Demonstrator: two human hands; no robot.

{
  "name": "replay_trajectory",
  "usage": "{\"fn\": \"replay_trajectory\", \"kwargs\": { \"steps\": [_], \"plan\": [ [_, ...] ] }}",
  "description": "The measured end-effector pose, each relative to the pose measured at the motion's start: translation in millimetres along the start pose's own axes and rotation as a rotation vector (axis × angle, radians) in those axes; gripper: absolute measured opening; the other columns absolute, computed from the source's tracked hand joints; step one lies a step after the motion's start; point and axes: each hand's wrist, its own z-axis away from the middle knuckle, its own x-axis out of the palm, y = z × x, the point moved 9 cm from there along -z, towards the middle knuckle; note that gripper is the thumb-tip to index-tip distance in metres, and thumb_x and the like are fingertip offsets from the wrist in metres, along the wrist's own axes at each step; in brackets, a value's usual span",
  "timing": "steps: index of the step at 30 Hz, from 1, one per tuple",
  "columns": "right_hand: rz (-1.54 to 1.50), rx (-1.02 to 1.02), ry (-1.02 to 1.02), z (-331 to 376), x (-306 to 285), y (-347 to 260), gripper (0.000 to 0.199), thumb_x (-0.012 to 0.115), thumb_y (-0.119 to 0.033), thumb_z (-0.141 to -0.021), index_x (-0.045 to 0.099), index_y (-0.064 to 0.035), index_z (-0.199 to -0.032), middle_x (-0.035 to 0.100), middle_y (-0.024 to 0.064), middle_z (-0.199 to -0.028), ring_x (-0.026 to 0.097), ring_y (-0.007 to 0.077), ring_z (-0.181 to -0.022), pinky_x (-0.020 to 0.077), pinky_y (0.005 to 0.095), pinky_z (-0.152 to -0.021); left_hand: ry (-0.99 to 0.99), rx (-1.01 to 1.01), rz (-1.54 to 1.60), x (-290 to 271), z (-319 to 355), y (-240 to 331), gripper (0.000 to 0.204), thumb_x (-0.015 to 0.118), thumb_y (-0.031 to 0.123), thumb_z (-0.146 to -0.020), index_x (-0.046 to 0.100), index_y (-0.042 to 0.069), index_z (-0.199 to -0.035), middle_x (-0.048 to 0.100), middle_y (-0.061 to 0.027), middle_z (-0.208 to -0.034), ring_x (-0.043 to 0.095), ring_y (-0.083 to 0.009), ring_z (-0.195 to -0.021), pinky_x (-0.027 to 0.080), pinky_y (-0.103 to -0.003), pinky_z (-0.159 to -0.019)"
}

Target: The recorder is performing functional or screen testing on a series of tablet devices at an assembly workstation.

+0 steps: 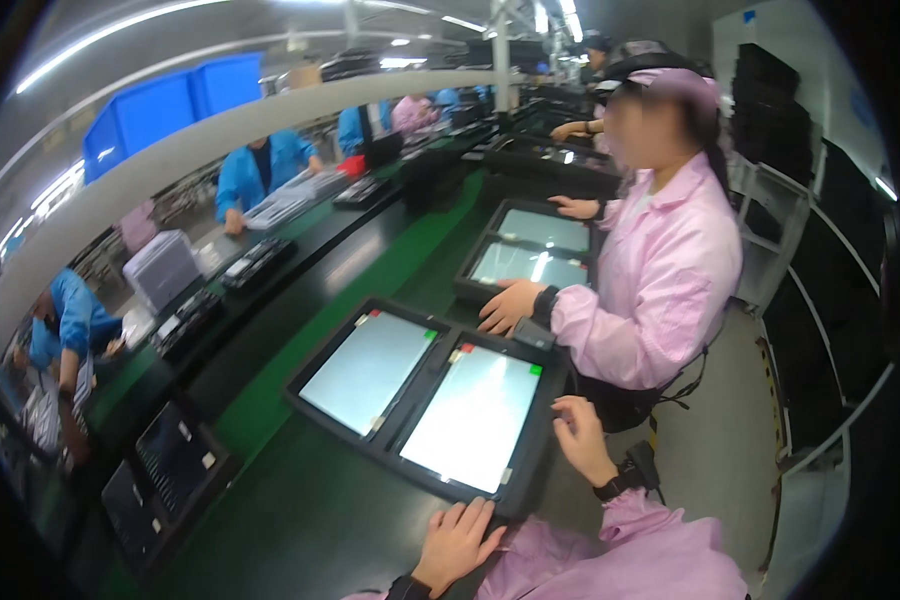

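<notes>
A black tray lies on the green work surface before me, with two flat display panels in its recesses. The left panel is pale grey-blue, and the right panel shines bright white. Each has small red and green tabs at its far corners and a light tab near its lower edge. My left hand lies with fingers stretched on the tray's near edge. By the tray's right edge is my right hand, its fingers loosely bent and apart, with nothing seen in it.
A person in pink stands at the right, hands on a second tray of panels. Another tray with dark panels lies at the left. People in blue work across the line. Stacked black trays stand along the right side.
</notes>
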Motion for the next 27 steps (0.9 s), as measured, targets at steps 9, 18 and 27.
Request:
{"fn": "replay_trajectory", "kwargs": {
  "steps": [9, 18, 27],
  "plan": [
    [0.147, -0.147, 0.033, -35, 6, 6, 0.030, 0.059, -0.009, -0.079, 0.054, 0.0003, -0.108, 0.051, 0.0221, -0.122, 0.045, 0.0382, -0.115, 0.0341, 0.0433, -0.101, -0.102, -0.063, -0.111, -13, 1, -2, 0.035, 0.062, 0.045, -0.082, 0.065, 0.011, -0.087, 0.056, -0.0022, -0.094, 0.049, -0.0229, -0.097, 0.033, -0.040, -0.083],
    [-0.593, 0.547, -0.873, 48, 67, -6, 0.018, 0.052, -0.011, -0.094, 0.059, 0.0018, -0.105, 0.066, 0.0108, -0.094, 0.062, 0.0140, -0.082, 0.0502, 0.0253, -0.072, -0.293, -0.519, -0.485, -169, 163, -107, 0.021, 0.064, 0.034, -0.077, 0.066, 0.013, -0.080, 0.056, -0.0042, -0.096, 0.045, -0.0265, -0.106, 0.030, -0.046, -0.088],
    [-0.246, -0.492, -1.033, 57, 124, -133, 0.036, 0.077, -0.021, -0.073, 0.060, -0.0073, -0.102, 0.058, 0.0042, -0.102, 0.049, 0.0233, -0.103, 0.0353, 0.0359, -0.093, -0.124, -1.049, -0.585, -210, 221, -179, 0.032, 0.064, 0.022, -0.082, 0.058, 0.008, -0.110, 0.051, -0.0101, -0.122, 0.039, -0.0332, -0.118, 0.025, -0.047, -0.100]
  ]
}}
